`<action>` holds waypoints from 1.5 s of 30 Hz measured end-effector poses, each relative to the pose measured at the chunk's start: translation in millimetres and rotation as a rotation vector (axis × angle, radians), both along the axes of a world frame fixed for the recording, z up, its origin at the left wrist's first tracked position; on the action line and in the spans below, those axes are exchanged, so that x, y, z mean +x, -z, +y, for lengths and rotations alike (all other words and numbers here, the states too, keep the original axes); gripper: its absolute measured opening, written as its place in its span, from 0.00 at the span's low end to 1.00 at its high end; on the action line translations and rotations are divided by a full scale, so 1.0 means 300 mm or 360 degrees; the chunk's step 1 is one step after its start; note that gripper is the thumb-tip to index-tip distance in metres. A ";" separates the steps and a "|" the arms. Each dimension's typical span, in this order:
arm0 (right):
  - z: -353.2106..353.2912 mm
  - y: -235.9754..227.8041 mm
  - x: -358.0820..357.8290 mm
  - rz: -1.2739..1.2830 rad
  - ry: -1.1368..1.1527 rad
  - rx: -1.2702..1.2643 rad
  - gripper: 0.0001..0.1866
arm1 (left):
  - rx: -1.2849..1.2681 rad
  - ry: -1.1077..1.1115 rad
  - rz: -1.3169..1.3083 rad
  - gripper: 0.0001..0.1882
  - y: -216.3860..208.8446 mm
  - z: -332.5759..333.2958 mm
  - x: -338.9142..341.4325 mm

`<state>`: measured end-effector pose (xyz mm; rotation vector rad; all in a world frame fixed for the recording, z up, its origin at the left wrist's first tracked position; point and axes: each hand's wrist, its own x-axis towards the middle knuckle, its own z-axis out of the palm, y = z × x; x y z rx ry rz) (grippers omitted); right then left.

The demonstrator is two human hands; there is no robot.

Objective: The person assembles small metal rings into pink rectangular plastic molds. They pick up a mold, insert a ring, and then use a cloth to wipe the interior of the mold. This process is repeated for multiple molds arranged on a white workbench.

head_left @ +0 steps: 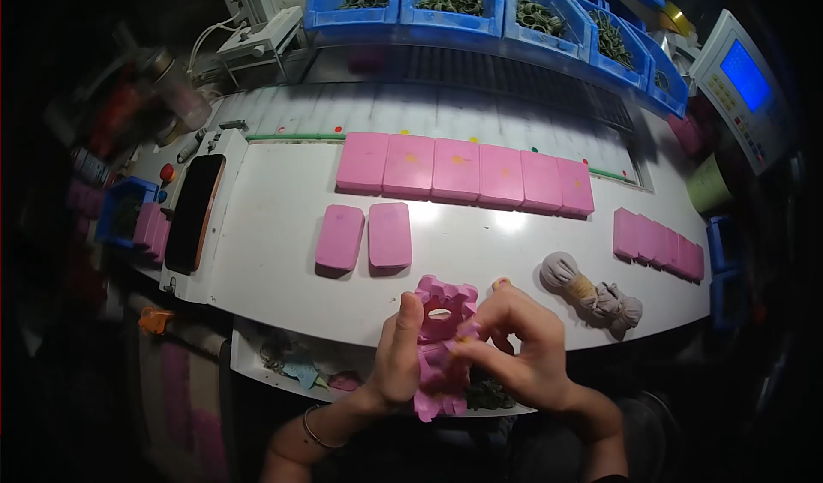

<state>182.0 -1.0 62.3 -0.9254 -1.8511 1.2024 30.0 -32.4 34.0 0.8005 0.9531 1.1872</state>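
A pink rubber mould [438, 363] lies opened out at the table's near edge, with notched rims and a hole through its upper half. My left hand [399, 354] grips it along the left side, thumb pointing up. On the other side, my right hand [523, 337] is closed, thumb and fingertips pinched at the mould's right edge near the fold; what lies between the tips is too small to make out. Just beyond the mould stand two closed pink moulds [390, 235], side by side. A bundle of knotted grey cloth [591, 293] sits to the right of my right hand.
Across the table runs a row of pink moulds [456, 169]; a smaller row [656, 245] is at the right. Blue bins [453, 3] of green pieces hang behind. A phone [195, 213] lies left, a blue-screened machine [744, 76] stands right, and an open drawer [296, 363] is below.
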 end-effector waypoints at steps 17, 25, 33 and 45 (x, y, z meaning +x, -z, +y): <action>-0.010 0.040 -0.015 0.0249 0.0260 -0.0433 0.20 | -0.0046 0.0446 -0.0331 0.43 -0.014 -0.013 -0.020; 0.007 0.045 0.004 0.0671 -0.0019 -0.1061 0.15 | -0.0114 0.0542 -0.0438 0.27 -0.002 -0.006 -0.029; 0.010 0.043 0.006 0.0616 0.0062 -0.0924 0.16 | -0.0084 0.0561 -0.0469 0.26 -0.010 0.003 -0.022; -0.031 0.073 0.215 -0.0869 0.0594 0.1050 0.22 | 0.0646 0.0117 0.0237 0.30 -0.003 0.066 -0.130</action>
